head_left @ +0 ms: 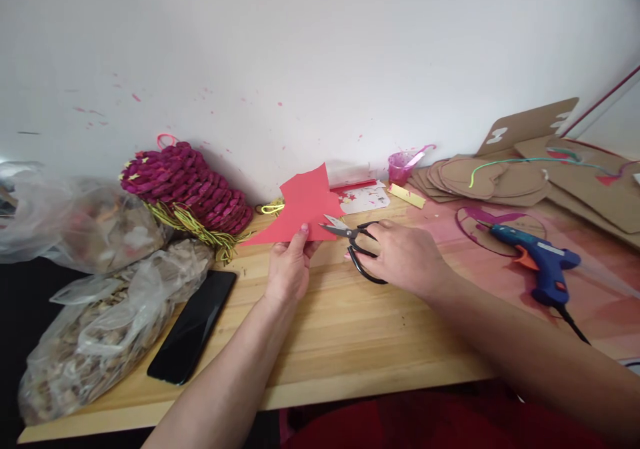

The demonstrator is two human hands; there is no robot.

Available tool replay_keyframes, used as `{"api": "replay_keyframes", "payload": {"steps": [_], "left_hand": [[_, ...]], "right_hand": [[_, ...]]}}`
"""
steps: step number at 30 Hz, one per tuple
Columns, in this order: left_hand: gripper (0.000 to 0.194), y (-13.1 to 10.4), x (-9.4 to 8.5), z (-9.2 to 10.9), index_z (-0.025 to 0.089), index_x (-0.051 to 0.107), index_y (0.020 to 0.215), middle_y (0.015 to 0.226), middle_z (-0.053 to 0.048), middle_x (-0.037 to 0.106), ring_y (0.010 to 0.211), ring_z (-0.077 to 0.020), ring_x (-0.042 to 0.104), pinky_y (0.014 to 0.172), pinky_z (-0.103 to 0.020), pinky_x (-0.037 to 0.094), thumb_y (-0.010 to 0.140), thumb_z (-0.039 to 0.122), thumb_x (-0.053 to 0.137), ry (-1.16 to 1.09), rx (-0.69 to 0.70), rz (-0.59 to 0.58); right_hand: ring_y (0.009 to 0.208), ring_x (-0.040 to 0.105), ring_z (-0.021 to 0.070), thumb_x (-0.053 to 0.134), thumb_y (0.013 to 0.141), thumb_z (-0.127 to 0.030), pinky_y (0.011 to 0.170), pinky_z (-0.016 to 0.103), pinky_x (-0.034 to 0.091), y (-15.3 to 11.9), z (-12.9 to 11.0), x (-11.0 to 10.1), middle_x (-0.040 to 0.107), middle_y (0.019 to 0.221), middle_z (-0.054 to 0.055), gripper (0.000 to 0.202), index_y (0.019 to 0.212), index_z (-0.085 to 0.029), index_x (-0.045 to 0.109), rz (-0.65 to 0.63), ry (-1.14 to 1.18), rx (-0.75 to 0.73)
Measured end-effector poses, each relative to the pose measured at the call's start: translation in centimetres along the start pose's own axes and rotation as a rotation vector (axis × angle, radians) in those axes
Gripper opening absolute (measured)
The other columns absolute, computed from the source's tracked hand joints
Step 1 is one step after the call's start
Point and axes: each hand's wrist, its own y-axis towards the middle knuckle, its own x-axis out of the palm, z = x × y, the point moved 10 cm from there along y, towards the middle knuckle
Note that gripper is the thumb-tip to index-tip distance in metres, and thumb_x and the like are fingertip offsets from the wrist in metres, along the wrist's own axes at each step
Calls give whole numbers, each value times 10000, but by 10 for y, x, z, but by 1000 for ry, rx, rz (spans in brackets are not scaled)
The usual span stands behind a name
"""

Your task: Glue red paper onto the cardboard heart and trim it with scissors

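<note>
My left hand (291,263) pinches the lower edge of a red paper sheet (313,199), thumb on top. The sheet has curved, cut-out edges and is held up above the wooden table. Through the handles of black-handled scissors (351,231) go the fingers of my right hand (406,254). The blades are parted and point left, at the right side of the paper near my left thumb. From this view I cannot tell whether the blades touch the paper.
Plastic bags (115,329) and a black phone (193,329) lie on the left, before a magenta woven bundle (193,185). At right rest a blue glue gun (543,259) and cardboard shapes (475,179). A pink cup (400,167) stands by the wall.
</note>
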Motion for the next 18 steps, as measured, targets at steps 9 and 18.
{"api": "replay_keyframes", "payload": {"steps": [9, 18], "left_hand": [[418, -1, 1, 1, 148, 732, 1007, 1066, -88, 776, 921, -175, 730, 851, -295, 596, 640, 269, 891, 20, -2, -21], [462, 0, 3, 1, 145, 721, 1055, 1061, -107, 777, 969, -238, 736, 966, -438, 573, 651, 298, 883, 72, -13, -63]], "right_hand": [[843, 717, 281, 563, 891, -603, 596, 338, 397, -1, -4, 1, 762, 972, 84, 441, 963, -190, 696, -53, 3, -15], [773, 707, 263, 545, 892, -625, 582, 317, 362, -1, -4, 7, 770, 902, 97, 455, 928, -197, 699, -108, 1, -18]]}}
